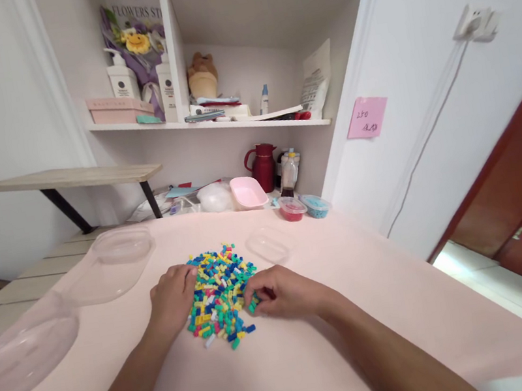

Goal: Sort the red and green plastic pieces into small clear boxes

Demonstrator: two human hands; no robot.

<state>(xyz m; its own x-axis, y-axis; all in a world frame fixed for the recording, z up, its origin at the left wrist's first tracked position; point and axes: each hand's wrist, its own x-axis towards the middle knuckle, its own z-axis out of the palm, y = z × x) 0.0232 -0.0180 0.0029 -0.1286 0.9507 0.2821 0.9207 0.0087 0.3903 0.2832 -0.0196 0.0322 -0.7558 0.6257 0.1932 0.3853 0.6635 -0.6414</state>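
Mostly unsorted: mixed coloured bricks [219,291] in one heap on pink table [316,358]. Left hand [172,297] curled loosely against heap edge; right hand [281,293] pinching green brick [252,304]. Clear dishes [117,261] hold nothing visible.

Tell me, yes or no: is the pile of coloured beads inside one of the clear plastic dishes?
No. The pile of coloured beads lies loose on the pink table, between the left hand and right hand.

Bricks [219,288] are a blue, yellow, green, white and red mix on the pale pink table [287,363], with a dark red jug [264,166] behind them.
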